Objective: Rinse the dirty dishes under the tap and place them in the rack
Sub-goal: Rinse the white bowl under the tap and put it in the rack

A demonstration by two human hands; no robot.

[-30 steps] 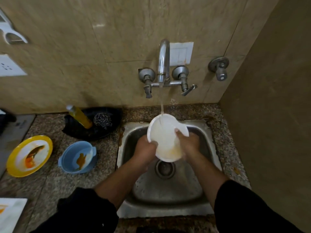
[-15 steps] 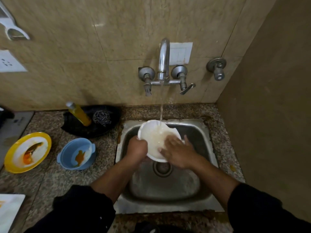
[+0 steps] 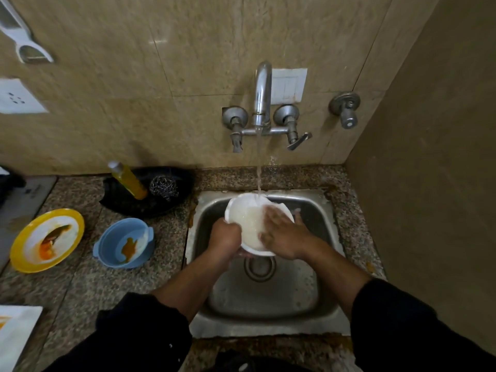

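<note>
Over the steel sink I hold a white bowl under the running tap. The water stream lands inside the bowl. My left hand grips its left rim. My right hand lies flat with spread fingers across the bowl's inside on the right. On the granite counter to the left stand a blue bowl and a yellow-rimmed plate, both smeared with orange sauce. No rack is in view.
A black tray behind the blue bowl holds a yellow soap bottle and a steel scrubber. A white board lies at the lower left. A wall closes off the right side beside the sink.
The bowl went from tilted upright to lying flatter under the stream. My right hand moved from its rim into the bowl's inside. My left hand kept its hold.
</note>
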